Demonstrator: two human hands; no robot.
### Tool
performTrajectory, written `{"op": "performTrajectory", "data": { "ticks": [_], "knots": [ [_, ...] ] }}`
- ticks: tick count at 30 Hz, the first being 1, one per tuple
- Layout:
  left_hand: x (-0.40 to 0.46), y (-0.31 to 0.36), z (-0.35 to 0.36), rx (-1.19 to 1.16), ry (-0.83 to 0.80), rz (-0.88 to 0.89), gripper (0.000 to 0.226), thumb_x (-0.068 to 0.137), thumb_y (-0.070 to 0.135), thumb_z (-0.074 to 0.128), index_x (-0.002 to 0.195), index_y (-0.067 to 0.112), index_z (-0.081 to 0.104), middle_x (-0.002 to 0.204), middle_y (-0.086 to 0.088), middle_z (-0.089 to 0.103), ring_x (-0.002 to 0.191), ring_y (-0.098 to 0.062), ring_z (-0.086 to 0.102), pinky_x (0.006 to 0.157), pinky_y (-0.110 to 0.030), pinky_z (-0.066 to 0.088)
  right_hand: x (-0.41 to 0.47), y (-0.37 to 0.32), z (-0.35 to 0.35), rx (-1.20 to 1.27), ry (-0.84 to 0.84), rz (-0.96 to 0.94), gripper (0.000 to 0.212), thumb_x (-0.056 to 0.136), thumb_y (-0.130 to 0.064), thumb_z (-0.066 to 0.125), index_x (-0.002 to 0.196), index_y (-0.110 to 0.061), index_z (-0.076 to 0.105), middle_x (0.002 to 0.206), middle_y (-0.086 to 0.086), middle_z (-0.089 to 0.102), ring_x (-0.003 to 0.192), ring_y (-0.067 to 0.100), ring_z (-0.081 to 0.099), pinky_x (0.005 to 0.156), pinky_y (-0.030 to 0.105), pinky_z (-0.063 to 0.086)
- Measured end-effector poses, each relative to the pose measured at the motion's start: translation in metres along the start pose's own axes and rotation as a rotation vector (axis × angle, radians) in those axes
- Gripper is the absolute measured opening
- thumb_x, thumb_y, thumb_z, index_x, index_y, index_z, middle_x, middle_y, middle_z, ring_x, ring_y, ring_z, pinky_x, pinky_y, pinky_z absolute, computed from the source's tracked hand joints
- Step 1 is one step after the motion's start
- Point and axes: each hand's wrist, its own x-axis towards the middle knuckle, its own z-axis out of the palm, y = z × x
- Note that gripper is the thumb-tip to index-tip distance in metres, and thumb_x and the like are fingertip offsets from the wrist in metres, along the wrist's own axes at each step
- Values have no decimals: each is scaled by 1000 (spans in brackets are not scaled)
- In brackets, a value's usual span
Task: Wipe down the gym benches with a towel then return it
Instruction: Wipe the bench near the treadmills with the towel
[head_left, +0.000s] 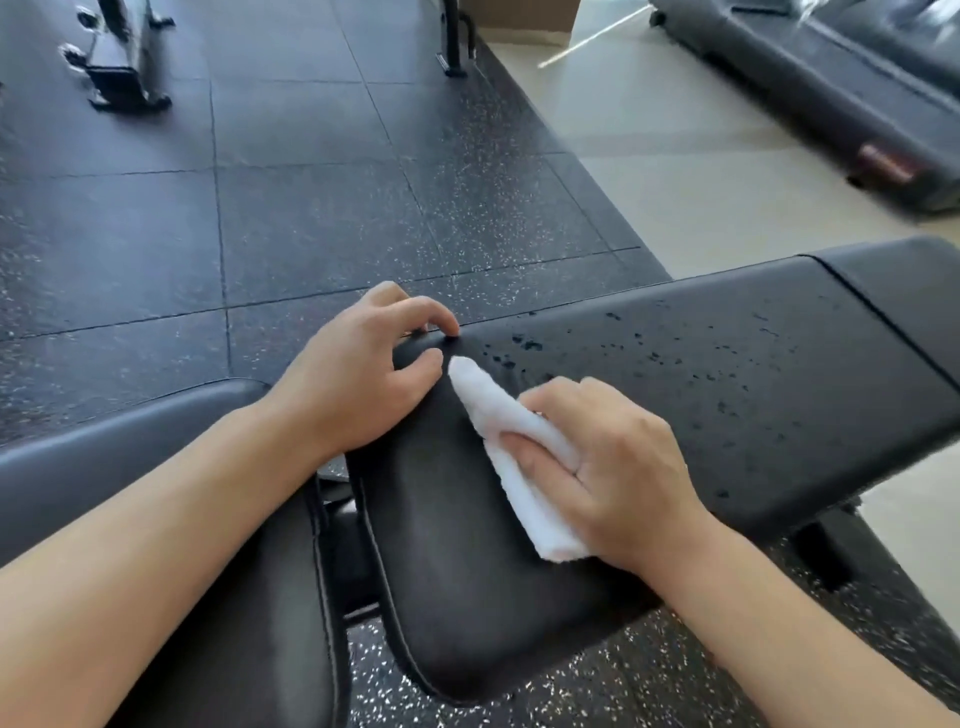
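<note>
A black padded gym bench (701, 374) runs from the lower middle to the right edge, its pad speckled with dark wet droplets. My right hand (608, 467) grips a folded white towel (519, 457) and holds it against the pad near the bench's left end. My left hand (363, 374) rests on the far left corner of that pad, fingers curled over its edge. A second black pad (156, 467) lies to the left, under my left forearm.
Black speckled rubber floor tiles (311, 182) spread beyond the bench. A machine base (124, 67) stands at the top left and a black frame leg (454, 47) at top centre. A treadmill (831, 88) sits on the pale floor at the top right.
</note>
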Motion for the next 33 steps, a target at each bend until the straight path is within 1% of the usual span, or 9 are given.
{"op": "performTrajectory", "data": {
  "ticks": [3, 10, 13, 16, 20, 23, 26, 28, 33],
  "knots": [
    [1, 2, -2, 12, 27, -43, 22, 92, 25, 62, 111, 34, 67, 107, 13, 61, 101, -14, 60, 92, -40, 50, 60, 2, 18, -9, -15, 90, 21, 95, -47, 60, 99, -28, 66, 87, -12, 63, 85, 16, 56, 69, 36, 44],
    [-1, 6, -5, 74, 36, -107, 18, 89, 33, 60, 107, 36, 64, 105, 16, 64, 101, -11, 59, 88, -34, 47, 136, 17, 44, -155, -149, 181, 30, 99, -50, 50, 89, -23, 57, 73, -11, 51, 84, 22, 55, 70, 34, 31],
    [-8, 7, -12, 96, 40, -138, 20, 87, 33, 61, 106, 36, 64, 100, 16, 64, 97, -13, 59, 86, -34, 47, 109, 2, 35, -125, -64, 151, 30, 99, -48, 54, 93, -19, 59, 74, -11, 43, 84, 21, 51, 68, 35, 31],
    [-15, 9, -15, 124, 36, -139, 22, 86, 34, 61, 108, 35, 64, 97, 14, 63, 94, -15, 58, 82, -33, 45, 42, -21, 15, -103, -48, 69, 27, 97, -48, 56, 100, -21, 63, 81, -9, 49, 85, 22, 54, 66, 37, 39],
    [-20, 14, -14, 140, -28, -114, 27, 87, 39, 59, 113, 35, 57, 114, 11, 60, 110, -16, 56, 97, -39, 47, -34, -26, -19, -109, -139, -103, 25, 99, -42, 56, 100, -20, 68, 83, -10, 56, 75, 17, 45, 64, 32, 42],
    [-22, 16, -12, 129, -54, -118, 31, 87, 42, 57, 117, 34, 54, 119, 11, 56, 117, -16, 53, 103, -41, 45, -31, -6, -25, -139, -211, -265, 25, 101, -40, 58, 98, -18, 68, 82, -8, 54, 72, 16, 40, 61, 32, 42],
    [-22, 16, -11, 133, -54, -111, 32, 87, 41, 57, 118, 33, 54, 120, 10, 55, 118, -17, 52, 103, -42, 45, 24, 9, -9, -136, -120, -21, 32, 96, -54, 51, 96, -25, 64, 86, -8, 61, 83, 21, 57, 70, 39, 50],
    [-23, 15, -11, 138, -55, -109, 32, 88, 41, 58, 119, 33, 54, 120, 10, 55, 117, -18, 53, 102, -42, 46, 74, 23, 12, -190, -62, 145, 34, 96, -57, 49, 87, -24, 53, 81, -8, 60, 85, 23, 59, 68, 37, 44],
    [-22, 13, -8, 145, -53, -112, 33, 91, 38, 57, 124, 32, 55, 123, 10, 55, 116, -16, 52, 97, -36, 43, 140, 22, 41, -249, -128, 231, 35, 97, -52, 46, 75, -25, 43, 68, -11, 46, 82, 26, 53, 67, 36, 31]
  ]
}}
